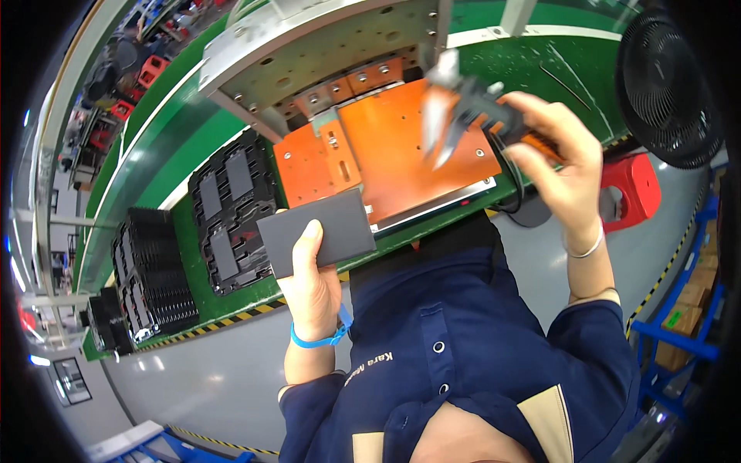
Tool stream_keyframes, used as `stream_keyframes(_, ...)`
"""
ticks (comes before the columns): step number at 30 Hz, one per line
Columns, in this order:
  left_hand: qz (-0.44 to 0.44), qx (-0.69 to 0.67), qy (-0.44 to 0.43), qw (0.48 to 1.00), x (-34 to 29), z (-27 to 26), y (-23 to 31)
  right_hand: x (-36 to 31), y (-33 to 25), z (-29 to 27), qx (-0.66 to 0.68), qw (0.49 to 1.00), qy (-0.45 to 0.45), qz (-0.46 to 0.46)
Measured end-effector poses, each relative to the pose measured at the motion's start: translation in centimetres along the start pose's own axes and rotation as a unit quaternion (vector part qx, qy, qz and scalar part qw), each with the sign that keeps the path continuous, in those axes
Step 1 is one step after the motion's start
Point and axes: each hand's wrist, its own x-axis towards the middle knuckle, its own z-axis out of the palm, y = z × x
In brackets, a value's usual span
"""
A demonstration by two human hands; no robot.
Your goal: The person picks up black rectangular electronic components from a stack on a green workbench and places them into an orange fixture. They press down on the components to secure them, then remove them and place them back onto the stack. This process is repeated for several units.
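Basically, left hand (pixel 312 289) held a dark plate (pixel 343 228), right hand (pixel 567 158) a caliper-like tool (pixel 498 116)

Left fingers were closed on the plate: thumb flat across its face, a fingertip just showing at the far left edge, other fingers mostly hidden underneath. Plate was dark grey, rectangular, raised at the near side of the green table (pixel 181 235), covering the near left corner of the orange board (pixel 401 147) in this view; contact with the board, couldn't tell.

Right fingers were bent partway, thumb and index closed around the tool's black and orange body. Tool was motion-blurred, its pale prongs spread apart and pointing left, over the right part of the board; exact gap between prongs, couldn't tell.

Metal frame (pixel 340 58) stood at the far side of the board. Left of the board lay a black tray (pixel 235 212) with grey panels, and farther left a stack of black trays (pixel 162 262). Thin rod (pixel 566 86) lay far right on the table. Black fan (pixel 668 92) was at far right, red stool (pixel 641 189) below it. Blue wristband (pixel 320 339) was on the left wrist.
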Motion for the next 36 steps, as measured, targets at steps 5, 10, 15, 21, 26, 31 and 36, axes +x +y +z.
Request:
stream_keyframes(5, 0.03, 0.036, 0.031, 0.998, 0.1, 0.5, -0.7, -0.1, -0.5, 2.2, -0.033, 0.99, -0.058, -0.123)
stream_keyframes(10, 0.024, 0.035, 0.022, 0.999, -0.1, 0.7, -0.5, -0.1, -0.2, 2.6, -0.017, 0.987, -0.055, -0.15)
stream_keyframes(15, -0.001, 0.015, 0.005, 1.0, -0.3, 0.6, -0.2, -0.1, -0.2, 2.7, -0.014, 0.987, -0.06, -0.147)
stream_keyframes(21, 0.003, 0.021, 0.008, 1.0, -0.2, 0.6, -0.1, 0.0, 0.0, 2.9, -0.006, 0.988, -0.059, -0.143)
stream_keyframes(26, 0.006, 0.021, 0.006, 1.0, -0.2, 0.7, -0.1, -0.1, 0.2, 3.1, -0.004, 0.988, -0.057, -0.142)
stream_keyframes(31, 0.005, 0.025, 0.012, 1.0, -0.2, 0.5, -0.2, -0.1, 0.1, 3.1, -0.002, 0.989, -0.055, -0.141)
stream_keyframes(36, 0.004, 0.022, 0.007, 1.0, -0.1, 0.5, -0.2, -0.2, 0.2, 3.1, 0.002, 0.989, -0.051, -0.142)
